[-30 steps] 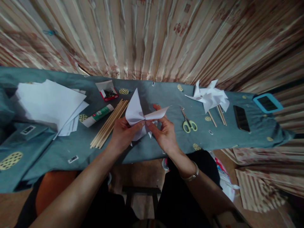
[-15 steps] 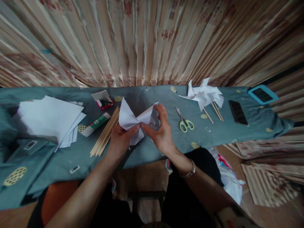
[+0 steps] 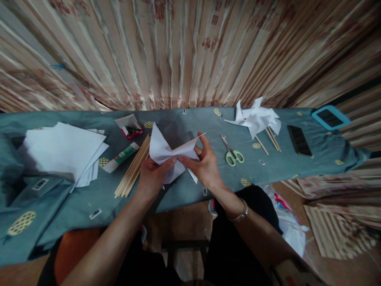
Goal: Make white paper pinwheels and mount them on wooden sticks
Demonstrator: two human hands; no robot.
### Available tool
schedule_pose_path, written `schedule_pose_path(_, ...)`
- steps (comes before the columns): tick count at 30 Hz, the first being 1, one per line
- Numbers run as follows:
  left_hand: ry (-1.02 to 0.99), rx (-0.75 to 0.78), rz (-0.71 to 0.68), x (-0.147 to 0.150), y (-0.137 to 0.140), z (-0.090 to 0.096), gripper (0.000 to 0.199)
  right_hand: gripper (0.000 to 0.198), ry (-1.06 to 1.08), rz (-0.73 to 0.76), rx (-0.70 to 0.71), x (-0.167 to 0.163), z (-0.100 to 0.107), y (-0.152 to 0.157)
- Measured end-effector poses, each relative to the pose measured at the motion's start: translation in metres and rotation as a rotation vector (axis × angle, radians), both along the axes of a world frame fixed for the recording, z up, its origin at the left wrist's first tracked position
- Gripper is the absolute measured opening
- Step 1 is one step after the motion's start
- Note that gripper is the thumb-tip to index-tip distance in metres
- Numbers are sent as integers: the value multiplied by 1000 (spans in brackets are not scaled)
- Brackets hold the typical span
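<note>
A white paper pinwheel [image 3: 162, 146] with its blades folded toward the middle is held up over the table between both hands. My left hand [image 3: 153, 174] pinches it, the thumb pressing near its centre. From the other side my right hand [image 3: 205, 165] grips it too, with its thumb at the centre and the fingers behind the right-hand blade. The two thumb tips almost meet, and the fingers behind the paper are partly hidden. Just left of the paper lies a bundle of wooden sticks [image 3: 133, 169], close to my left hand.
Left of the sticks lie a glue stick [image 3: 122, 156], a small red box of dark pins [image 3: 130, 128] and stacked white paper [image 3: 62, 149]. On the right are green-handled scissors [image 3: 232, 153], finished pinwheels [image 3: 256, 118], a phone [image 3: 299, 140] and a blue-framed device [image 3: 331, 117].
My right hand's fingers have shifted off the tip of the right blade, which now points outward more freely. A lower paper corner shows beneath my right hand. The left hand stays nearly still.
</note>
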State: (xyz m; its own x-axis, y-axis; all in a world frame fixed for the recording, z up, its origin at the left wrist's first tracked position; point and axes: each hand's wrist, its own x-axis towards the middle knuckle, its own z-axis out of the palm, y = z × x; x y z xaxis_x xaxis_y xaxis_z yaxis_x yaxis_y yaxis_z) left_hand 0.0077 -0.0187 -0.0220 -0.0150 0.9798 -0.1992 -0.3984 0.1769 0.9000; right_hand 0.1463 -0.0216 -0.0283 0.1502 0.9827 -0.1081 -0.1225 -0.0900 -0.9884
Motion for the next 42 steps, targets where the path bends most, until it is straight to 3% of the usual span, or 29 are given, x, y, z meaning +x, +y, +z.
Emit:
schedule_pose_path(9,38,-16,-40,-2,-1,-5,31,101,58,44,-34,1,7,0)
schedule_pose_path(30,123,-27,-4,0,-1,-9,29,88,21,61,-25,5,-6,3)
schedule_pose_path(42,278,-3,-15,-3,3,-17,28,80,35,81,-68,10,-13,4)
